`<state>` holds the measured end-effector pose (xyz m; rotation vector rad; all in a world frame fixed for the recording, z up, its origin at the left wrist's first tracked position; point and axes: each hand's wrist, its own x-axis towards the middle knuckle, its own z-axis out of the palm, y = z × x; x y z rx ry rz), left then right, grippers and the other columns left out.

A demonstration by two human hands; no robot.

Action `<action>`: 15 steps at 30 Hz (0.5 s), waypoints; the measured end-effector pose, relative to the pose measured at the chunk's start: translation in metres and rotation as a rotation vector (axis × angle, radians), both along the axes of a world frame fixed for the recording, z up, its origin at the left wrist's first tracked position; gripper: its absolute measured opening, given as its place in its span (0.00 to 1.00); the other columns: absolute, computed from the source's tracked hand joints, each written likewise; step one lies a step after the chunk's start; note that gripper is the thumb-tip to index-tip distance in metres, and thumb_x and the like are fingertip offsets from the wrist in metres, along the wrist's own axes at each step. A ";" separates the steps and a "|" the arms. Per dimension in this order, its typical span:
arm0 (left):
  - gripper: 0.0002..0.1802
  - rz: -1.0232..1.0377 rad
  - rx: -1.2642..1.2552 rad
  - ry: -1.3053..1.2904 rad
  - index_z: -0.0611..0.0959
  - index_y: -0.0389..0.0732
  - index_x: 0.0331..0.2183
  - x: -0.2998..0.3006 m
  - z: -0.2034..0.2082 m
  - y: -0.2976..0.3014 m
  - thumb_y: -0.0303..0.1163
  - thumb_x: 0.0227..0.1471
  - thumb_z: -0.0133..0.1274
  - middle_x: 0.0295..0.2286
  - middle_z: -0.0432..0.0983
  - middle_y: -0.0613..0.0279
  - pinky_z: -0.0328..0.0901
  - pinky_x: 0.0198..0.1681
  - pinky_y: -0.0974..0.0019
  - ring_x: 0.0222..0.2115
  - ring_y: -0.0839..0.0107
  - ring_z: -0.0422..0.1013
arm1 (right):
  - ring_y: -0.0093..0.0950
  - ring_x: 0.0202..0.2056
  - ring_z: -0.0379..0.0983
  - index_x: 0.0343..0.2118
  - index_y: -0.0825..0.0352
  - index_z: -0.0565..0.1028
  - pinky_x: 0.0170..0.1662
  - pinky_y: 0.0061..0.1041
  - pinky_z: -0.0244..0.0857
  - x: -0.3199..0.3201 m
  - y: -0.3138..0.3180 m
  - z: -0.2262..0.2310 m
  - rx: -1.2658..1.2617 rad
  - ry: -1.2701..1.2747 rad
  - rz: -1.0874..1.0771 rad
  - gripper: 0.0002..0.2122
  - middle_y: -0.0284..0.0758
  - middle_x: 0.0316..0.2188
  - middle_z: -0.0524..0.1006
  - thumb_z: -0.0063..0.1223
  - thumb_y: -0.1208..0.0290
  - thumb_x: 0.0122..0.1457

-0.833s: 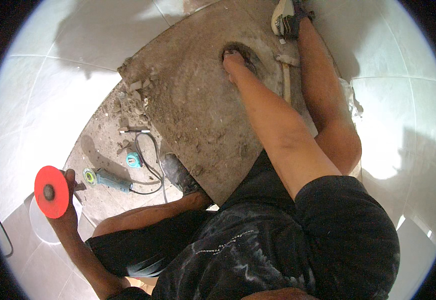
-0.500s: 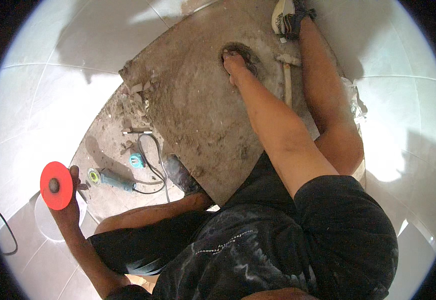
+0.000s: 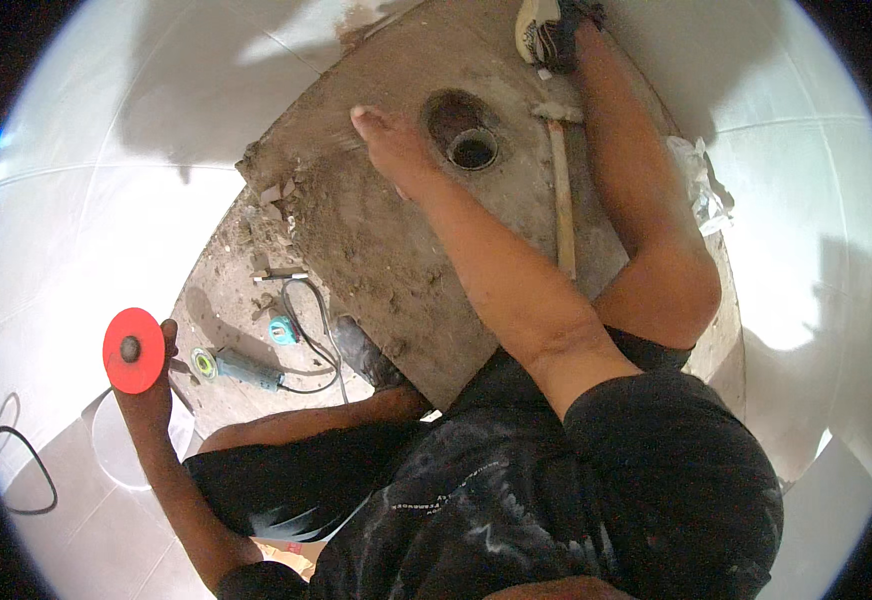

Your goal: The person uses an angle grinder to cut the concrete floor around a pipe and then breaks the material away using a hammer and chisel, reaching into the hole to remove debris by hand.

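My left hand (image 3: 153, 397) grips a flat red disc (image 3: 146, 371) with a dark round knob at its centre, held up at the left. Most of those fingers are hidden behind the disc. My right hand (image 3: 393, 150) is over the rough concrete slab (image 3: 376, 240), empty, its fingers stretched out toward the far left. Just right of that hand is a round hole (image 3: 452, 112) in the slab, with a pipe opening (image 3: 473, 150) at its near side. A hammer (image 3: 562, 180) with a wooden handle lies right of the hole, beside my leg.
An angle grinder (image 3: 246, 370) with its cord, a teal tape measure (image 3: 283, 330) and a marker (image 3: 281, 276) lie on the dusty floor at left. Rubble (image 3: 274, 195) edges the slab. A translucent bucket (image 3: 121, 455) stands below the disc; crumpled plastic (image 3: 696, 185) lies at right.
My right hand has come out of the hole and moved left across the slab, uncovering the pipe opening. My left hand still holds the red disc, now slightly farther right in view.
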<state>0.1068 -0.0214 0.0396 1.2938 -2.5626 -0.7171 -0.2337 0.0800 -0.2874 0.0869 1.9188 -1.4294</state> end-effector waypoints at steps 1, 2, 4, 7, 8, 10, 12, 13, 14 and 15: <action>0.16 0.049 -0.006 0.001 0.76 0.38 0.25 0.015 -0.001 -0.001 0.38 0.52 0.64 0.20 0.70 0.67 0.61 0.26 0.70 0.22 0.76 0.66 | 0.42 0.56 0.67 0.53 0.68 0.72 0.57 0.37 0.60 0.032 0.017 0.033 -0.035 0.186 0.128 0.20 0.48 0.54 0.71 0.49 0.61 0.62; 0.16 0.049 -0.009 -0.022 0.76 0.38 0.25 0.019 -0.001 -0.002 0.38 0.52 0.64 0.20 0.70 0.67 0.61 0.26 0.69 0.22 0.76 0.66 | 0.43 0.55 0.68 0.52 0.67 0.73 0.57 0.35 0.60 0.038 0.043 0.058 -0.066 0.393 0.225 0.20 0.48 0.53 0.72 0.49 0.62 0.61; 0.16 0.038 -0.020 -0.048 0.76 0.38 0.25 0.018 0.001 -0.005 0.38 0.52 0.64 0.20 0.71 0.66 0.62 0.26 0.69 0.22 0.76 0.67 | 0.44 0.55 0.67 0.52 0.66 0.74 0.57 0.37 0.60 0.016 0.069 0.037 0.212 0.487 0.215 0.19 0.46 0.54 0.71 0.47 0.63 0.61; 0.16 -0.034 -0.032 -0.067 0.76 0.38 0.25 0.001 0.002 -0.006 0.39 0.52 0.64 0.20 0.71 0.67 0.62 0.26 0.69 0.22 0.76 0.67 | 0.43 0.55 0.66 0.52 0.64 0.75 0.57 0.39 0.59 -0.019 0.089 -0.060 0.528 0.776 0.255 0.19 0.43 0.57 0.70 0.43 0.65 0.61; 0.16 -0.018 -0.026 -0.054 0.77 0.38 0.25 0.004 0.001 -0.005 0.39 0.52 0.64 0.20 0.71 0.67 0.61 0.26 0.69 0.22 0.76 0.67 | 0.42 0.55 0.67 0.52 0.64 0.74 0.57 0.40 0.58 -0.014 0.086 -0.060 0.527 0.811 0.346 0.19 0.44 0.56 0.70 0.43 0.65 0.60; 0.16 0.008 -0.016 -0.025 0.77 0.38 0.25 0.008 -0.001 -0.002 0.39 0.52 0.64 0.20 0.71 0.67 0.61 0.27 0.69 0.22 0.76 0.67 | 0.42 0.55 0.67 0.53 0.65 0.73 0.58 0.43 0.58 -0.008 0.082 -0.060 0.524 0.878 0.525 0.20 0.44 0.56 0.71 0.41 0.64 0.60; 0.16 0.011 -0.004 -0.037 0.77 0.37 0.25 0.006 0.000 -0.002 0.39 0.51 0.64 0.21 0.72 0.67 0.62 0.27 0.69 0.22 0.76 0.67 | 0.41 0.56 0.66 0.55 0.65 0.72 0.58 0.44 0.57 -0.013 0.084 -0.060 0.587 0.846 0.665 0.22 0.46 0.56 0.70 0.40 0.64 0.60; 0.17 0.011 0.002 -0.042 0.78 0.37 0.25 0.005 0.000 -0.002 0.39 0.51 0.64 0.21 0.72 0.67 0.62 0.27 0.69 0.22 0.76 0.67 | 0.41 0.56 0.66 0.56 0.65 0.71 0.58 0.45 0.57 -0.015 0.085 -0.060 0.619 0.829 0.735 0.22 0.47 0.56 0.70 0.40 0.64 0.60; 0.16 0.002 -0.002 -0.065 0.78 0.37 0.26 0.008 0.000 -0.003 0.39 0.52 0.64 0.21 0.72 0.67 0.62 0.27 0.69 0.22 0.76 0.68 | 0.41 0.57 0.66 0.57 0.66 0.70 0.59 0.45 0.56 -0.014 0.083 -0.054 0.580 0.747 0.719 0.22 0.46 0.57 0.69 0.40 0.65 0.60; 0.15 -0.007 -0.006 -0.088 0.78 0.37 0.26 0.011 0.000 -0.005 0.38 0.52 0.63 0.21 0.73 0.66 0.62 0.27 0.69 0.23 0.76 0.68 | 0.42 0.57 0.66 0.57 0.66 0.70 0.60 0.45 0.56 -0.012 0.081 -0.049 0.541 0.666 0.703 0.23 0.45 0.57 0.69 0.40 0.65 0.59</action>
